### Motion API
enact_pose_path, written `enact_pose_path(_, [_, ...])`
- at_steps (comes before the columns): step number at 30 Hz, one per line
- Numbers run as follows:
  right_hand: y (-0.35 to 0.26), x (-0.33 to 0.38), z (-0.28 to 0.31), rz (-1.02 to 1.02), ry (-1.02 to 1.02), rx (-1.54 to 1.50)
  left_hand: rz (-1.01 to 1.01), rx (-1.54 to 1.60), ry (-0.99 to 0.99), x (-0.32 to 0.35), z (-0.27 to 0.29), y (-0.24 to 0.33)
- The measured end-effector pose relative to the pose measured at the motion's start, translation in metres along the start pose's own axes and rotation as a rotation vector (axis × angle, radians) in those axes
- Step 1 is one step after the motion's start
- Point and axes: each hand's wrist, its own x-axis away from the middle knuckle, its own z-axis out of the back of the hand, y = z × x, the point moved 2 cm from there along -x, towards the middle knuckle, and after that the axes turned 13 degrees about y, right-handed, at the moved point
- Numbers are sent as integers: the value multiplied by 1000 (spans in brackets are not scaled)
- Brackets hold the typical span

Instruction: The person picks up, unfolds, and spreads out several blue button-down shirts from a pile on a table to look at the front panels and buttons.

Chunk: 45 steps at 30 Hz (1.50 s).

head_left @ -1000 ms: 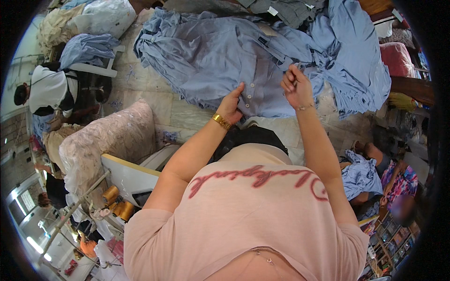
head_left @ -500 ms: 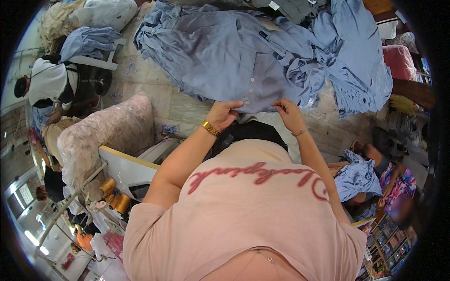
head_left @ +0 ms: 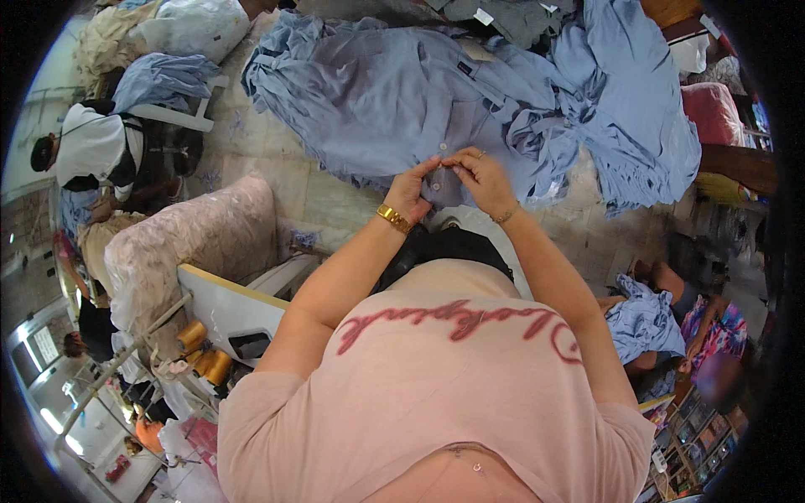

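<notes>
A blue-grey garment (head_left: pixel 352 92) with a row of light buttons lies spread in front of me. Its buttoned front edge reaches toward my body, where both hands meet. My left hand (head_left: pixel 411 193), with a gold watch on its wrist, is closed, pinching that edge beside a button. Close against it, the fingertips of my right hand (head_left: pixel 482 180) are pinched together at the same strip. What lies right between the fingertips is too small to make out. One button (head_left: pixel 444 146) shows just beyond the fingers.
More blue garments (head_left: pixel 637 101) lie heaped at the right, with dark grey cloth (head_left: pixel 503 21) at the far side. A large wrapped bundle (head_left: pixel 193 226) and orange thread cones (head_left: pixel 205 356) stand left. People work at both sides, one (head_left: pixel 96 147) at far left, another (head_left: pixel 713 335) at right.
My right hand has moved left and slightly farther away, from the garment's corner to the buttons beside my left hand. The left hand has shifted slightly, drawing the edge up between both.
</notes>
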Motion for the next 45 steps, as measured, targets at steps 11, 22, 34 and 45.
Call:
enact_pose_path(11, [-18, -7, 2, 92, 184, 135, -60, -20, -26, 5, -3, 3])
enact_pose_path(22, [-14, -34, 5, 140, -17, 226, -227, -192, 27, 30, -17, 14])
enact_pose_path(34, [-18, -45, 10, 147, -95, 279, -188, -225, 44, 25, -19, 14])
enact_pose_path(45, [-18, -37, 19, -528, 173, -337, -50, -111, -93, 19, -43, 28])
